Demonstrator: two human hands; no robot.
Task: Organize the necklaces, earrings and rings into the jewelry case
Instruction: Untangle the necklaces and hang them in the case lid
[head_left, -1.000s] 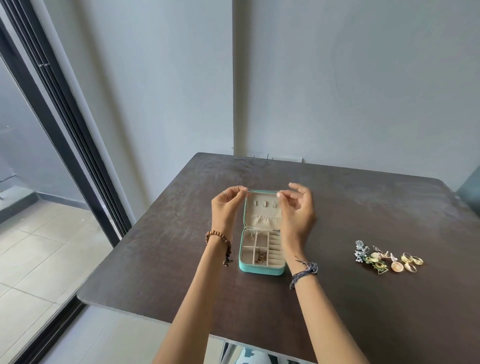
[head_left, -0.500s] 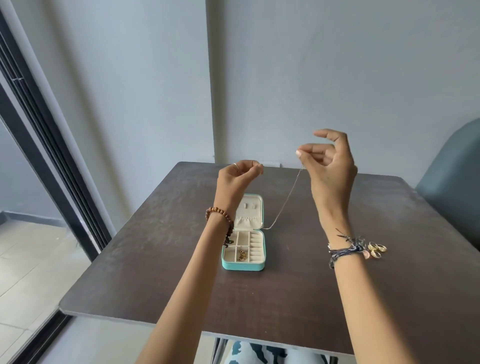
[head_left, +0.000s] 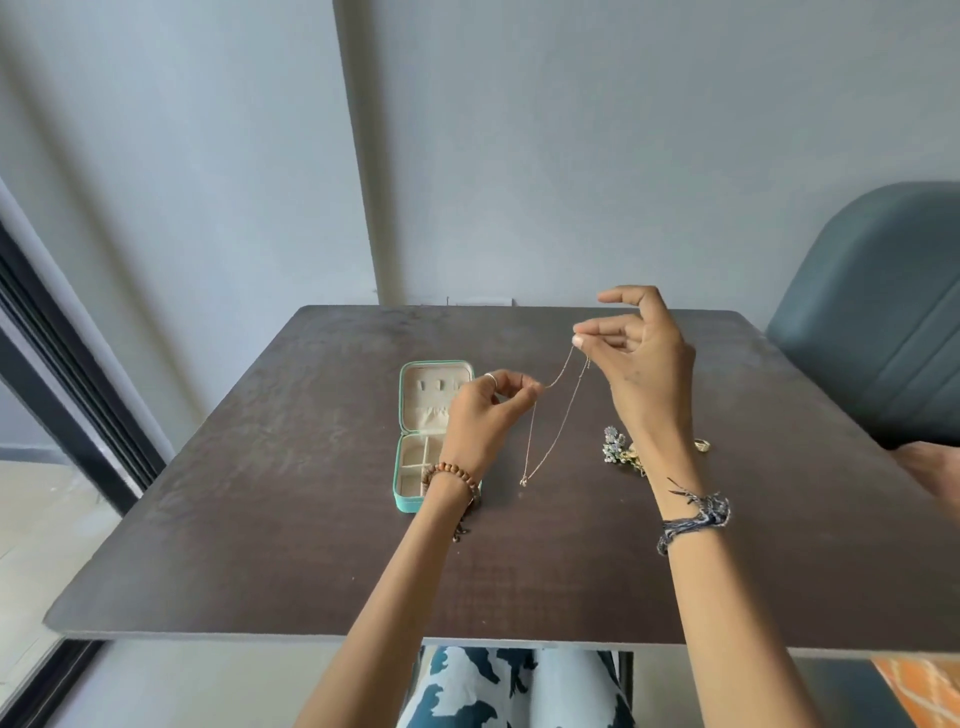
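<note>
- Holding a thin necklace (head_left: 550, 415) up over the table (head_left: 260, 519), the person is using both hands at once.
- Left hand (head_left: 483, 415) is pinching one part of the chain between thumb and fingertips, just right of the case (head_left: 410, 415) and partly in front of it.
- Right hand (head_left: 644, 364) is pinching the chain higher up and further right, with the index finger lifting clear above the pinch.
- Necklace is running taut between the two pinches, then hanging in a long narrow loop below them; a small pendant is sitting at the lowest point, close to the tabletop. Whether it is touching the surface cannot be told.
- Case is lying open on the table left of the hanging loop, teal outside, cream lining inside, lid laid back toward the wall. Its tray is showing divided compartments; the left wrist is covering the right part of it.
- Loose jewelry (head_left: 618, 449) is lying in a small cluster on the table behind the right wrist, partly hidden by it; single pieces are too small to name.
- Chair (head_left: 872, 312) with a blue-grey back is standing at the right edge of the table.
</note>
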